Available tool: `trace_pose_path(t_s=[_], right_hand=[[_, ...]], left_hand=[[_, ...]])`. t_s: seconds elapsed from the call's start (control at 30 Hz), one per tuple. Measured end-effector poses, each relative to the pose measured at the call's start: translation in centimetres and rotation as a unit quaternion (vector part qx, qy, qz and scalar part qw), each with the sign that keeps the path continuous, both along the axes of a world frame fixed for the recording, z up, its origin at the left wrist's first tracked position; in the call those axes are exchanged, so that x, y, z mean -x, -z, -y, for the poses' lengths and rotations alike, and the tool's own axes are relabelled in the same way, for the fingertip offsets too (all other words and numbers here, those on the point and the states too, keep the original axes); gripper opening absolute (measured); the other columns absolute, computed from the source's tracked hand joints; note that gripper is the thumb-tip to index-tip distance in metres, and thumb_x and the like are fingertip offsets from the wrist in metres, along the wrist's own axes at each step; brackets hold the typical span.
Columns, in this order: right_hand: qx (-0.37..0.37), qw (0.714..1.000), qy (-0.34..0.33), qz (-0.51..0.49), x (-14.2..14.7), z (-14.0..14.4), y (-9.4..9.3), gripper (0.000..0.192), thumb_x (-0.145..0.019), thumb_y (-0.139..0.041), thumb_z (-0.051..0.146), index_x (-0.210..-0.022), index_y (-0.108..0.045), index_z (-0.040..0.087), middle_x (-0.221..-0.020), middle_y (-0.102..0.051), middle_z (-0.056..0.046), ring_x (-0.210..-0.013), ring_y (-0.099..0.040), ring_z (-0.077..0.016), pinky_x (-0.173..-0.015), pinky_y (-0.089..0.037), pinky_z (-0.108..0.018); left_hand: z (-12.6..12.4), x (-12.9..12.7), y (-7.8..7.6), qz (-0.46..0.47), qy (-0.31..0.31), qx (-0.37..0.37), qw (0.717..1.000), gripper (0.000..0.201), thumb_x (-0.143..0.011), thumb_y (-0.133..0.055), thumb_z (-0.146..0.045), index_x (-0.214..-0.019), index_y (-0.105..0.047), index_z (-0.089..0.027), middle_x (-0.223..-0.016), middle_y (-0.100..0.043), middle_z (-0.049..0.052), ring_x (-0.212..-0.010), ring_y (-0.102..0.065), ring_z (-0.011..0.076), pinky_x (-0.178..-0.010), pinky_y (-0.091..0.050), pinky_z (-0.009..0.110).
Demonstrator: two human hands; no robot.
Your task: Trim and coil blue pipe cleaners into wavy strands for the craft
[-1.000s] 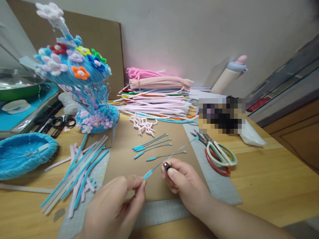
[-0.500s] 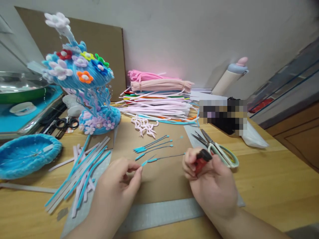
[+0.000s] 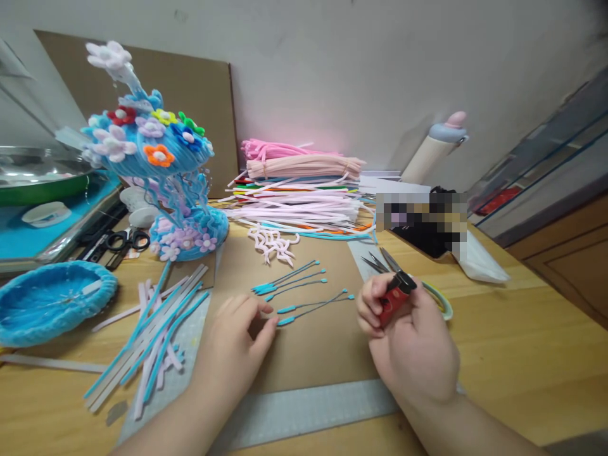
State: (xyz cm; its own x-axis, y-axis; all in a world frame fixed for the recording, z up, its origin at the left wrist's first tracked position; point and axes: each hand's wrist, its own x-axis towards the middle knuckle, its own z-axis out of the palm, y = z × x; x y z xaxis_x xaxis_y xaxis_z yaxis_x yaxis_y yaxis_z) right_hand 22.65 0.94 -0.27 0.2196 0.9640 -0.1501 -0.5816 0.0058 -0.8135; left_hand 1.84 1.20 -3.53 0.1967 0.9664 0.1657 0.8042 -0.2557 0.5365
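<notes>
Cluttered with pipe cleaners, the tabletop (image 3: 522, 354) carried a trimmed blue stem (image 3: 313, 305), which the left hand (image 3: 240, 345), grip released, was laying down while the right hand (image 3: 413, 345) clenched a red lighter (image 3: 393, 299); judging so, another stem wanted picking up.

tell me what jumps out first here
The blue pipe-cleaner sculpture dotted with flowers stands tall at the back left. Behind the mat lies a stack of pipe cleaners. Up front, the right hand grips a red lighter, and the left hand touches a thin blue stem.
</notes>
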Motion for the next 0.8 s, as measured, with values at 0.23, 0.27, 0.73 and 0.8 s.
trace_pose_path(t_s=[0.23, 0.27, 0.73, 0.8], right_hand=[[-0.006, 1.0, 0.008, -0.003, -0.2, 0.0, -0.4, 0.034, -0.082, -0.048, 0.044, -0.061, -0.056, 0.019, -0.055, -0.04, 0.002, -0.045, -0.032, -0.0077, -0.039, -0.023, -0.017], [-0.006, 1.0, 0.007, -0.002, -0.2, -0.1, -0.4, 0.033, -0.082, -0.049, 0.044, -0.062, -0.056, 0.019, -0.055, -0.041, 0.002, -0.044, -0.032, -0.0077, -0.039, -0.023, -0.017], [-0.011, 1.0, 0.015, 0.012, -0.9, -0.6, -0.6, 0.032, -0.081, -0.049, 0.045, -0.063, -0.056, 0.019, -0.056, -0.041, 0.002, -0.044, -0.032, -0.008, -0.038, -0.023, -0.018], [-0.013, 1.0, 0.021, 0.005, -1.1, -0.7, -0.7, 0.032, -0.081, -0.049, 0.045, -0.063, -0.055, 0.019, -0.056, -0.04, 0.002, -0.044, -0.032, -0.0079, -0.038, -0.022, -0.019]], left_hand=[[-1.2, 1.6, 0.0, -0.065, -0.043, -0.005, 0.997, 0.007, -0.08, -0.055, -0.025, -0.081, -0.059, -0.02, -0.082, -0.058, 0.004, -0.083, -0.054, 0.0232, -0.073, -0.042, 0.036], [-1.2, 1.6, 0.0, -0.068, -0.042, 0.0, 0.997, 0.007, -0.08, -0.054, -0.025, -0.078, -0.059, -0.02, -0.081, -0.057, 0.004, -0.082, -0.054, 0.0231, -0.072, -0.041, 0.035], [-1.2, 0.1, 0.0, -0.037, 0.002, -0.014, 0.999, 0.009, -0.084, -0.052, -0.025, -0.08, -0.058, -0.02, -0.081, -0.056, 0.003, -0.082, -0.052, 0.0213, -0.072, -0.041, 0.034], [-0.9, -0.3, -0.1, -0.034, 0.042, -0.01, 0.999, 0.007, -0.083, -0.054, -0.024, -0.078, -0.059, -0.02, -0.084, -0.057, 0.003, -0.083, -0.052, 0.021, -0.073, -0.041, 0.034]])
